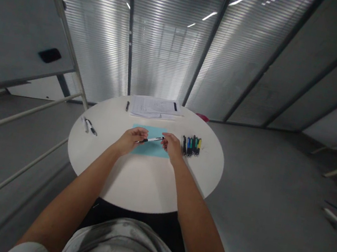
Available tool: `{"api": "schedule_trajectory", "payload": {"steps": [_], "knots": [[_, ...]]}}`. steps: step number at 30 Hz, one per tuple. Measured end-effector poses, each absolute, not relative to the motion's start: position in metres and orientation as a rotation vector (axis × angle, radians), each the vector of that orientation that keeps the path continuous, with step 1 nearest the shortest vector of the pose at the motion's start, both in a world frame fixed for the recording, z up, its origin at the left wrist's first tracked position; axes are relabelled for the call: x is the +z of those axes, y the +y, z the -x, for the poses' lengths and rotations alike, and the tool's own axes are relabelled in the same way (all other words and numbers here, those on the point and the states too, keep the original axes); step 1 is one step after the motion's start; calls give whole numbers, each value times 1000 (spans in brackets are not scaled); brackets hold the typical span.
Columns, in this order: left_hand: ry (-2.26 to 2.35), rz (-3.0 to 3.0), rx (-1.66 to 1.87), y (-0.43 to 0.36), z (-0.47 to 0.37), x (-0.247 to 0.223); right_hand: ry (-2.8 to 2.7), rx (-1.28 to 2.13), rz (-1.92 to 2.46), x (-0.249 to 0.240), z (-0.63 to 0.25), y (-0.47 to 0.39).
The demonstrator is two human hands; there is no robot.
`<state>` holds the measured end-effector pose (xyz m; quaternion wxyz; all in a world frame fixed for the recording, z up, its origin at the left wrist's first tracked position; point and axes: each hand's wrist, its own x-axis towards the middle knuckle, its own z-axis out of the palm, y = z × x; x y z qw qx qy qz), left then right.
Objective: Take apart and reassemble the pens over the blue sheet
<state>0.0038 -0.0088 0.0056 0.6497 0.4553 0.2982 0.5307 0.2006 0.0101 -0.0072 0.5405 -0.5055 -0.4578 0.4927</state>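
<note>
A white pen with black ends (154,139) is held nearly level between my two hands, above a light blue sheet (151,151) on the round white table (142,186). My left hand (132,139) is closed on the pen's left end. The fingers of my right hand (171,145) pinch its right end. Just right of the sheet lies a row of several pens (193,147) with black, blue, green and yellow parts. Two more pens (90,126) rest near the table's left edge.
A stack of printed papers (154,107) lies at the table's back, with a small dark pen (127,106) to its left. A pink object (202,117) shows at the back right edge. A whiteboard frame (69,42) stands at the left.
</note>
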Motion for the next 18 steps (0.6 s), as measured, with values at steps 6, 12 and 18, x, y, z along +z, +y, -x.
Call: {"api": "schedule_trajectory", "payload": {"steps": [6,12,18], "knots": [[571,-865,1250,-14,13,7,-1022,1416,1105,-3,-199,3],[579,-823,1286,-11,17,3,-1013,1719,890,5,-194,-6],[621,-781,1329,-7,17,0,-953,1595,882,1,-193,-4]]}}
